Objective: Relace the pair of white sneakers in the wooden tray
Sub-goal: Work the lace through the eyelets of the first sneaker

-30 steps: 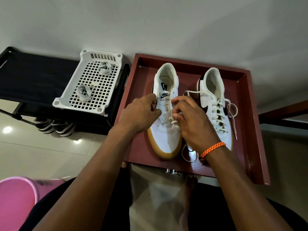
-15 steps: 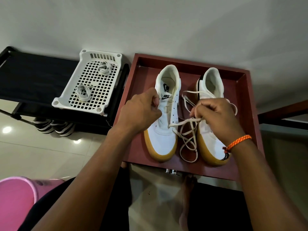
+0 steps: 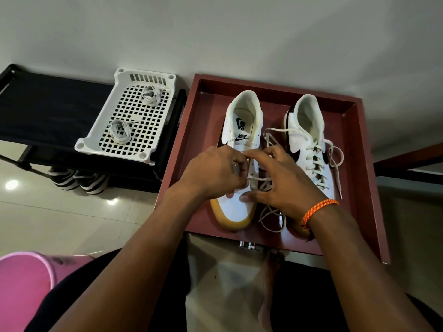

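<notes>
Beside a pale wall, wooden tray (image 3: 359, 188) over glossy floor tiles (image 3: 60, 212)

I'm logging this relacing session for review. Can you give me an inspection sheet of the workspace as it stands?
Surface: wooden tray, reddish, holds both sneakers side by side.
Job's things: left sneaker, lace only partly threaded near the toe; right sneaker laced, its ends loose.
Clutter: white plastic basket with two coiled spare laces.
Hands: left hand and right hand over the left sneaker, fingers pinching the lace.
Cables: nothing seen.
Surroundings: black shoe rack under the basket, striped shoes below it, pink tub, tiled floor, grey wall.
</notes>
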A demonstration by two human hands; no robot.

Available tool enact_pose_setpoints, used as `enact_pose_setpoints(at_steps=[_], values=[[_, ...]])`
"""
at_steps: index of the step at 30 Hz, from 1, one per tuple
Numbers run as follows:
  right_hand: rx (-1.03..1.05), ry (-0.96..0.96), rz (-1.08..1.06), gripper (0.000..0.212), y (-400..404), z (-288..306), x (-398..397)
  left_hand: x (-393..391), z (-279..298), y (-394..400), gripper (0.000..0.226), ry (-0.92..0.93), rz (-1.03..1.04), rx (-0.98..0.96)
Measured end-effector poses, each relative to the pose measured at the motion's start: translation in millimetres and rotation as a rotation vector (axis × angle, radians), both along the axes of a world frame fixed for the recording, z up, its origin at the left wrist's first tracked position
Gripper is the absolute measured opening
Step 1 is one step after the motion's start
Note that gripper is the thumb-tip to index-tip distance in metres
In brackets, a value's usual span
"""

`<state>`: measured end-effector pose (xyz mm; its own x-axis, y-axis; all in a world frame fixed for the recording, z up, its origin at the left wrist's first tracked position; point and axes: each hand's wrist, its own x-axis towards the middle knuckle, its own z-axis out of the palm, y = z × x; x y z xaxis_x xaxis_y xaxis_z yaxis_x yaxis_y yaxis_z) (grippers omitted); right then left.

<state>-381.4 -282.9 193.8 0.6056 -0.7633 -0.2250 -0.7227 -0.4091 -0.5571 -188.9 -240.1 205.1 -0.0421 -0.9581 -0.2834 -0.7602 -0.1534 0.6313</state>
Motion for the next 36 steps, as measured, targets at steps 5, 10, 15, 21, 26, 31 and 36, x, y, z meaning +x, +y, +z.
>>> enact_pose_setpoints(at_steps=[5,10,15,21,26,31,36], values=[[-0.043,-0.044,-0.058,0.082,3,-1,6,-3,1,0,0.012,0.0,0.02,0.01],[-0.06,-0.017,-0.054,0.076,4,1,7,-8,-1,0,0.02,-0.008,0.046,-0.027],[-0.121,0.0,-0.033,0.071,5,2,8,-4,-2,-1,0.03,0.049,0.091,-0.02],[-0.159,0.034,-0.038,0.066,5,3,7,11,10,-4,0.027,0.337,0.214,0.017],[-0.137,0.012,-0.048,0.066,5,3,7,26,18,-6,0.029,0.585,0.622,-0.043],[-0.101,-0.023,-0.034,0.066,5,1,6,34,9,-4,0.05,0.215,0.595,-0.034],[-0.121,-0.028,-0.026,0.064,4,1,4,22,23,-3,0.036,0.316,0.15,0.035]])
